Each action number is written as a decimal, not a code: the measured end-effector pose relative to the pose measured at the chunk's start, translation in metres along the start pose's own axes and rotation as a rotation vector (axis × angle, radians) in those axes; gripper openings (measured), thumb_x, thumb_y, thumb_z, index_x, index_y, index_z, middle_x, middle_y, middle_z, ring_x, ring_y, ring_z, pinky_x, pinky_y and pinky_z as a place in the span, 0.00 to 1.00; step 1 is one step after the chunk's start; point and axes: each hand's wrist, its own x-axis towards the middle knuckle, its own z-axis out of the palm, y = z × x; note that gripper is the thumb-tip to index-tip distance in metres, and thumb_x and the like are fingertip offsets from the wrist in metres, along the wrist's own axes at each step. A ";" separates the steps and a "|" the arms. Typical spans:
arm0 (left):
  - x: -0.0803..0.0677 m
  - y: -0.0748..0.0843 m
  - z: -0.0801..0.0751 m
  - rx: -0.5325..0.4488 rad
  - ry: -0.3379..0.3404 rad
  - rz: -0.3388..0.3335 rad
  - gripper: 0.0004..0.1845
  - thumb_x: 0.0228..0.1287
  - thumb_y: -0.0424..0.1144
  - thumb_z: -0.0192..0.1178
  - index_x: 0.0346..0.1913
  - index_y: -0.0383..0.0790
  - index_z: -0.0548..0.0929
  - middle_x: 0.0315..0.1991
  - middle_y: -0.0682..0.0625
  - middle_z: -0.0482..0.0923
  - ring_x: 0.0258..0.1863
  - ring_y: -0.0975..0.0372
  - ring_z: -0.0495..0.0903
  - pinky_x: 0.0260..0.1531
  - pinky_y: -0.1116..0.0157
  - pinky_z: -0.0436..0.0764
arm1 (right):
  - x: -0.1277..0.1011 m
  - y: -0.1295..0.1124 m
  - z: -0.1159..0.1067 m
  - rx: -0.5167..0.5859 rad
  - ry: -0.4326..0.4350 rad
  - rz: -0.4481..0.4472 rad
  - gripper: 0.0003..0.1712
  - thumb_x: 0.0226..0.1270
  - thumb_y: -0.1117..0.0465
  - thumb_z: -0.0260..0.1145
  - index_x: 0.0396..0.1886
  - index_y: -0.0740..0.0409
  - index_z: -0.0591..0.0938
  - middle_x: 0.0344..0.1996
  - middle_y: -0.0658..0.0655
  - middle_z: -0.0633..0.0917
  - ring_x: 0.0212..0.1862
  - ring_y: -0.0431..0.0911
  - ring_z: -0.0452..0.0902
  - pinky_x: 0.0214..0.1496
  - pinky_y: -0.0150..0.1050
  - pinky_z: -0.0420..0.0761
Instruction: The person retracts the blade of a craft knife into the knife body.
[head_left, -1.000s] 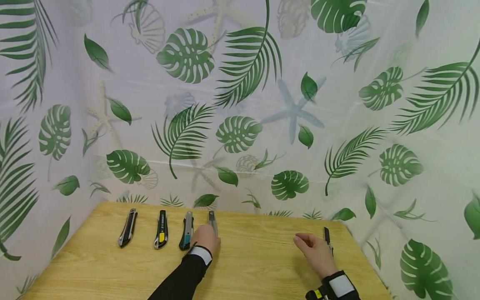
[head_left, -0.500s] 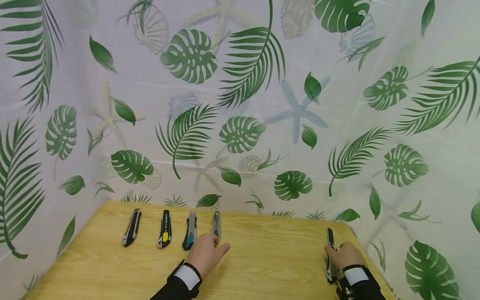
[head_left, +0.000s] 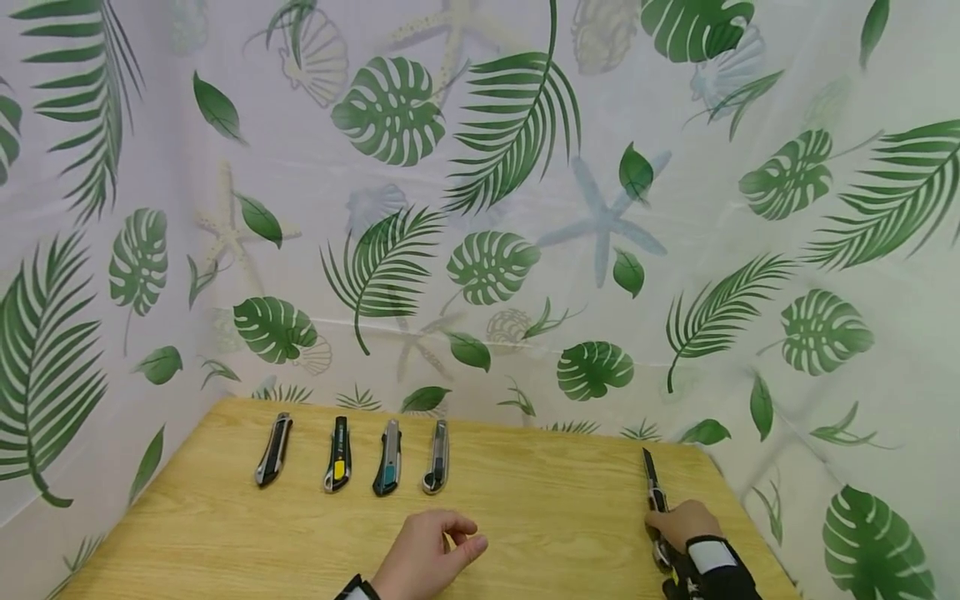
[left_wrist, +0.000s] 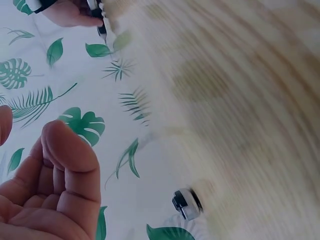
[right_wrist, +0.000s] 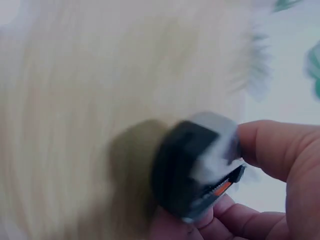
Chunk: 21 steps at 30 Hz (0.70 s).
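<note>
On the right of the table, my right hand grips a black and silver utility knife that points away from me. In the right wrist view the thumb and fingers pinch the body of this utility knife, close over the wood and blurred. My left hand is raised at the front middle with loosely bent fingers and holds nothing. Nearest beyond it lies a silver-grey utility knife. The left wrist view shows the left fingers bent and bare.
More utility knives lie in a row to the left: one grey with a teal slider, one black with a yellow slider, one black and silver. The wooden table ends at a leaf-patterned cloth behind.
My left hand has drawn back from the silver-grey knife toward me. My right hand has moved right to the rightmost knife and taken hold of it; that knife has shifted slightly.
</note>
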 end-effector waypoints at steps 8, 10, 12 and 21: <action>0.005 0.005 0.009 -0.037 0.010 -0.018 0.22 0.71 0.52 0.64 0.54 0.37 0.86 0.40 0.54 0.85 0.30 0.64 0.79 0.29 0.66 0.78 | -0.044 -0.092 0.011 0.583 -0.093 -0.077 0.32 0.67 0.50 0.71 0.55 0.74 0.78 0.39 0.63 0.85 0.35 0.50 0.85 0.36 0.49 0.87; 0.009 0.008 0.012 -0.060 0.011 -0.031 0.26 0.71 0.54 0.63 0.60 0.36 0.83 0.46 0.49 0.86 0.33 0.63 0.81 0.31 0.65 0.80 | -0.060 -0.123 0.010 0.669 -0.104 -0.133 0.29 0.67 0.51 0.72 0.54 0.71 0.78 0.38 0.63 0.85 0.35 0.51 0.86 0.37 0.50 0.87; 0.012 0.011 0.013 -0.110 0.019 -0.049 0.31 0.71 0.56 0.63 0.65 0.34 0.79 0.52 0.44 0.85 0.35 0.61 0.83 0.32 0.63 0.82 | -0.076 -0.152 0.007 0.736 -0.114 -0.213 0.26 0.67 0.52 0.73 0.51 0.69 0.78 0.36 0.62 0.85 0.34 0.52 0.86 0.36 0.50 0.87; 0.012 0.024 0.012 -0.467 0.055 -0.019 0.23 0.78 0.42 0.55 0.67 0.29 0.74 0.46 0.42 0.86 0.36 0.53 0.87 0.36 0.60 0.87 | -0.120 -0.227 0.008 0.860 -0.111 -0.464 0.23 0.65 0.52 0.75 0.46 0.64 0.77 0.32 0.59 0.83 0.32 0.50 0.83 0.30 0.46 0.86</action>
